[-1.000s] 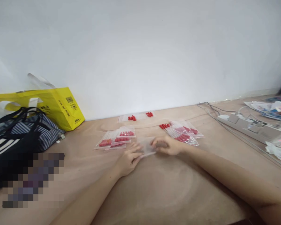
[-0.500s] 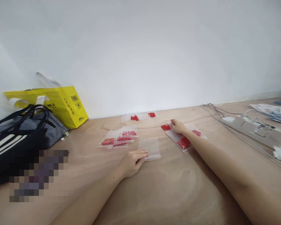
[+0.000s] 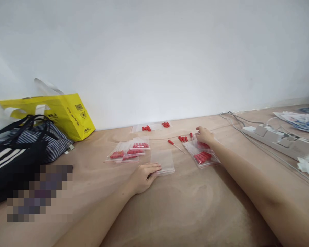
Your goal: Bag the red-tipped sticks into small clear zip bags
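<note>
Empty bag: one clear zip bag (image 3: 163, 161) lies flat on the tabletop (image 3: 185, 206), near the middle, between the two groups of filled bags.
Left hand: the left hand (image 3: 143, 176) rests palm down, fingers stretched out flat, their tips on the near left corner of the empty bag; the grip is spread and pinches nothing.
Right hand: the right hand (image 3: 204, 136) reaches far forward with the arm nearly straight, fingers curled down onto the right stack; whether its grip pinches anything I cannot tell.
Right stack: filled bags (image 3: 202, 154) with red pieces overlap under and just before the right hand; their count is not clear.
Loose pieces: one red-tipped pin (image 3: 174, 145) lies alone between the empty bag and the right stack; about four red pieces (image 3: 183, 138) sit just left of the right hand.
Left group: about three filled bags (image 3: 128, 151) overlap, left of the empty bag.
Far bag: one long bag (image 3: 154, 127) with two red clusters lies by the wall.
Left edge: one yellow bag (image 3: 64, 115), one striped bag (image 3: 23, 144).
Right edge: one power strip (image 3: 280, 142) with cables.
</note>
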`<action>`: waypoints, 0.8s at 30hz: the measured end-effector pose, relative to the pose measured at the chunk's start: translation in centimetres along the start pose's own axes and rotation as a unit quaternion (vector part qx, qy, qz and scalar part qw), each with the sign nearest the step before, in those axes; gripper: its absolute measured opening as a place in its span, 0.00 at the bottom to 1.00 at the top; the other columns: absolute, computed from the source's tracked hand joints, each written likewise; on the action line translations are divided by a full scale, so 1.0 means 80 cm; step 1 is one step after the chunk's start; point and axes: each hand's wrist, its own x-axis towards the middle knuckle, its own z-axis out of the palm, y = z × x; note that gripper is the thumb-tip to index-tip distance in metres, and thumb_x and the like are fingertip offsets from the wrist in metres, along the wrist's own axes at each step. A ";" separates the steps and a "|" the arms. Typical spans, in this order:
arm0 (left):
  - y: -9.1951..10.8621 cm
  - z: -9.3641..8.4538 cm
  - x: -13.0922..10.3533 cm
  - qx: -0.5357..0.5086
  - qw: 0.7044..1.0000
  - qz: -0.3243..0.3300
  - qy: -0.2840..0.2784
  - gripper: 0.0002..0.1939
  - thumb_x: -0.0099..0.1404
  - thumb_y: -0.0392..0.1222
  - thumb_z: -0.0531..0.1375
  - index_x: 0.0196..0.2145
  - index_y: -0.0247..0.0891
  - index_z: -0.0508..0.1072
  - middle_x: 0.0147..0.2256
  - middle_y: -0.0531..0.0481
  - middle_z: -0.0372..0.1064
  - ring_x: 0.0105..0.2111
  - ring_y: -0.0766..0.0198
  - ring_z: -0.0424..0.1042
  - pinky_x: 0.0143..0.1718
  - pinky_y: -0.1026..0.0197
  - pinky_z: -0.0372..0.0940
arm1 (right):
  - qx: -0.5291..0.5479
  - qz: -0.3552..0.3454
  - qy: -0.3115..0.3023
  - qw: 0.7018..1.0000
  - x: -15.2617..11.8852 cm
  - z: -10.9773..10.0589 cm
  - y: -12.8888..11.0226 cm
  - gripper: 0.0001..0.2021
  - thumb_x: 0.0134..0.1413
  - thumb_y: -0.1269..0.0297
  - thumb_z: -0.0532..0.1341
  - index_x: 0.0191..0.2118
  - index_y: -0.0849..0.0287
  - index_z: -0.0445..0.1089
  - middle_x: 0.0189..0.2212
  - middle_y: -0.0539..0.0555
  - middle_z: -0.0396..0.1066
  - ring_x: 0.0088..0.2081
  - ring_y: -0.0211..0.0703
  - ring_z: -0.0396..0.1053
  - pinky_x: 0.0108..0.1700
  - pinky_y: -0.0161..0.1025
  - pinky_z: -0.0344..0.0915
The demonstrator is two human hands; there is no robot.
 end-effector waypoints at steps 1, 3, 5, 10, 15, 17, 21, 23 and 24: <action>0.000 0.000 0.000 0.002 1.000 -0.002 -0.002 0.14 0.62 0.39 0.49 0.43 0.39 0.69 0.42 0.51 0.70 0.46 0.64 0.65 0.48 0.59 0.60 | -0.006 0.010 0.007 1.000 0.000 -0.001 0.001 0.19 0.49 0.66 0.51 0.50 0.57 0.58 0.46 0.61 0.61 0.46 0.52 0.61 0.46 0.54 0.51; -0.001 -0.001 0.000 0.013 1.000 -0.011 -0.004 0.14 0.62 0.39 0.49 0.43 0.38 0.69 0.43 0.50 0.69 0.47 0.63 0.64 0.49 0.59 0.60 | -0.024 0.016 0.023 0.999 -0.001 -0.003 0.000 0.17 0.49 0.66 0.51 0.46 0.57 0.63 0.46 0.61 0.60 0.48 0.54 0.58 0.46 0.56 0.48; 0.000 -0.001 0.000 0.037 0.999 -0.033 -0.003 0.15 0.62 0.41 0.50 0.43 0.37 0.69 0.44 0.48 0.68 0.47 0.61 0.64 0.48 0.58 0.60 | -0.051 0.005 0.031 0.998 0.000 -0.002 -0.007 0.14 0.50 0.62 0.50 0.40 0.57 0.68 0.45 0.61 0.61 0.49 0.56 0.55 0.47 0.56 0.46; 0.020 0.004 -0.004 0.120 0.988 -0.097 0.023 0.19 0.60 0.50 0.50 0.42 0.36 0.69 0.45 0.44 0.67 0.44 0.54 0.65 0.45 0.51 0.60 | -0.089 0.018 0.019 0.996 0.004 0.010 -0.032 0.20 0.47 0.53 0.52 0.37 0.64 0.69 0.43 0.65 0.62 0.49 0.58 0.53 0.47 0.55 0.45; 0.048 0.001 -0.011 0.104 0.988 -0.112 -0.004 0.28 0.57 0.57 0.51 0.46 0.33 0.64 0.43 0.41 0.66 0.43 0.51 0.63 0.43 0.49 0.61 | -0.052 0.010 0.032 0.998 -0.001 0.015 -0.057 0.17 0.47 0.59 0.53 0.37 0.67 0.68 0.42 0.67 0.63 0.49 0.59 0.54 0.46 0.54 0.47; 0.041 -0.012 -0.012 0.076 0.993 -0.085 -0.038 0.31 0.55 0.59 0.52 0.49 0.34 0.61 0.48 0.41 0.61 0.48 0.51 0.59 0.48 0.49 0.57 | -0.028 0.006 0.054 0.998 -0.003 0.009 -0.066 0.16 0.49 0.60 0.51 0.38 0.67 0.66 0.41 0.67 0.63 0.48 0.57 0.55 0.45 0.52 0.49; 0.002 -0.041 -0.010 0.062 0.991 -0.018 -0.117 0.36 0.53 0.59 0.54 0.55 0.39 0.52 0.58 0.45 0.43 0.58 0.51 0.42 0.55 0.48 0.44 | 0.244 -0.100 0.142 0.954 -0.022 -0.010 -0.075 0.13 0.52 0.60 0.48 0.38 0.64 0.61 0.32 0.59 0.65 0.35 0.45 0.63 0.37 0.42 0.57; -0.010 -0.047 -0.010 0.059 0.986 -0.029 -0.152 0.37 0.54 0.59 0.53 0.56 0.40 0.49 0.59 0.46 0.41 0.58 0.52 0.41 0.56 0.49 0.44 | 0.395 -0.170 0.151 0.890 -0.048 -0.018 -0.075 0.14 0.52 0.58 0.50 0.41 0.61 0.57 0.27 0.53 0.62 0.28 0.39 0.62 0.31 0.38 0.59; -0.011 -0.047 -0.011 0.059 0.985 -0.044 -0.159 0.35 0.55 0.59 0.52 0.56 0.40 0.50 0.59 0.46 0.42 0.58 0.53 0.42 0.55 0.49 0.45 | 0.446 -0.195 0.142 0.862 -0.065 -0.021 -0.074 0.16 0.51 0.58 0.50 0.44 0.60 0.54 0.25 0.50 0.60 0.25 0.37 0.60 0.29 0.36 0.59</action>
